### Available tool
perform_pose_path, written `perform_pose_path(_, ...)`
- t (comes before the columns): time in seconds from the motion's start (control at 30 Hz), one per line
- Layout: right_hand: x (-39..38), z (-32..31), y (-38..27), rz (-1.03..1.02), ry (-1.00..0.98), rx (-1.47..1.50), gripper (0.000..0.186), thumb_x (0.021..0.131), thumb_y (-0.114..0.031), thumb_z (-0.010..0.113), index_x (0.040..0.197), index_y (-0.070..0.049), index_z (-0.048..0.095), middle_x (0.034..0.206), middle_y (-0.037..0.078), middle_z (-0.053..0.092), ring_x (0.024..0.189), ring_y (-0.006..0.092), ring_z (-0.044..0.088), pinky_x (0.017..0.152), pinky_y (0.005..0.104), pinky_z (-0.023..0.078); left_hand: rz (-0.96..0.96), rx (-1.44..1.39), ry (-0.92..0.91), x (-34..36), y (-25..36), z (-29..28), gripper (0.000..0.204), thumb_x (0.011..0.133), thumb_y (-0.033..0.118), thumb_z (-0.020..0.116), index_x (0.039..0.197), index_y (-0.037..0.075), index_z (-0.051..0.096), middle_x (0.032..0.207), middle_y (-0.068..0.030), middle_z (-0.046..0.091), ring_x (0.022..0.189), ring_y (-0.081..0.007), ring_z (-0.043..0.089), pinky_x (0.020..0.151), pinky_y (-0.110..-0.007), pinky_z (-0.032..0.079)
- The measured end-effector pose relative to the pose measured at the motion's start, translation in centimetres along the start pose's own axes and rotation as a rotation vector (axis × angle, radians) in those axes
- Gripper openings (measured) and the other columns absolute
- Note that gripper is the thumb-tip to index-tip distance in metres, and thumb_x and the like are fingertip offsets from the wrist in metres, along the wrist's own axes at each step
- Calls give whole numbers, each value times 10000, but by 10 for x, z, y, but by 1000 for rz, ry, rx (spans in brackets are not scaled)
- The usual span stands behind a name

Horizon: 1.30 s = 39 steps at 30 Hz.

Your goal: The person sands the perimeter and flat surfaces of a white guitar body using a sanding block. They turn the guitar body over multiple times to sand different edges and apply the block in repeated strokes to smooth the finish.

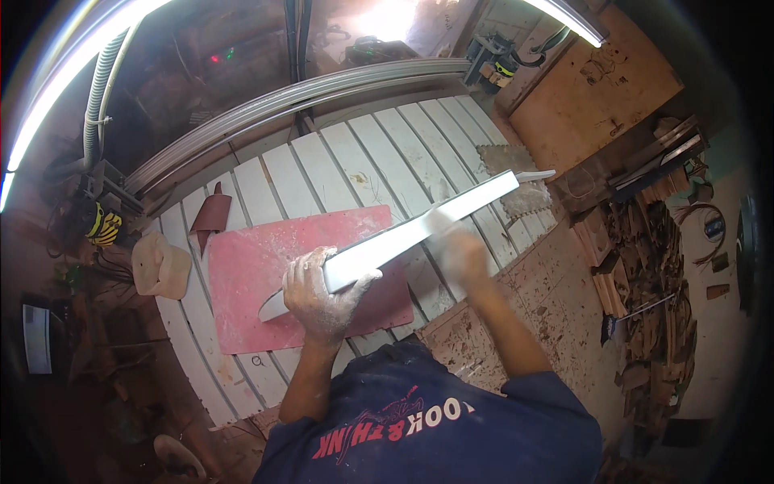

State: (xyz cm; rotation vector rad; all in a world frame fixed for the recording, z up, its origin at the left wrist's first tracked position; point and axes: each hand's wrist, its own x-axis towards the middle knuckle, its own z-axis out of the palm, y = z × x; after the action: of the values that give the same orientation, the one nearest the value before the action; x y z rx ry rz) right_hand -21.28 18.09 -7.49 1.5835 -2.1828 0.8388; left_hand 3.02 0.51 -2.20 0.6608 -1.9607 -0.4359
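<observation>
My left hand [318, 298], dusted white, is closed around the lower-left part of a long white bar [379, 246], which lies diagonally with thinner tips showing at both ends. My right hand [459, 250] is at the bar's near edge, right of its middle, smeared by motion; its fingers and anything in them cannot be made out. Under the bar's left part is a dusty pink board [250, 282] on a white slatted table [330, 153]. A curled reddish-brown sheet [212, 214] lies beside the board's upper-left corner.
A beige cap [161, 262] sits at the table's left edge. Metal rails [250, 105] and hoses [93, 121] border the far and left sides. A gray studded mat [528, 206] lies at the right end. Stacked wood offcuts [649, 323] fill the right side.
</observation>
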Motion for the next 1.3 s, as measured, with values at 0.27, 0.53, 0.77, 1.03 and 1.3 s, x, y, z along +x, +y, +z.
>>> perform_pose_path(0.27,6,-8,18,233,67,-166,362,969,-29,543,1297,-72,688,1166,206,732,852,321,731,752,426,582,-35,-16,-40,-3,4,-2,681,624,492,938,1055,39,666,983,-124,684,909,-345,652,801,-456,517)
perform_pose_path(0.53,36,-56,99,129,280,-340,426,925,27,526,1329,-2,660,1228,203,720,896,318,744,767,388,589,1,-2,9,3,3,2,707,636,605,899,1029,55,691,936,-79,689,851,-284,660,741,-424,515)
perform_pose_path(0.77,14,-16,8,51,60,27,485,894,72,494,1348,-1,648,1330,220,670,1201,344,676,1031,398,535,-9,10,14,2,-3,-2,701,640,596,898,1035,55,693,953,-81,691,864,-284,659,758,-421,516)
perform_pose_path(1.03,37,-90,176,573,-177,-207,512,835,20,424,1276,27,684,1208,221,729,1141,341,701,1043,404,514,-49,-17,-8,10,-5,4,681,653,530,909,1074,45,682,979,-110,689,894,-312,659,773,-444,514)
perform_pose_path(1.3,45,-80,94,519,-80,-99,718,823,-11,476,1538,-64,451,803,202,735,748,270,739,768,379,577,-56,4,19,12,-8,4,650,676,550,893,1067,71,690,951,-79,686,865,-276,655,740,-427,505)
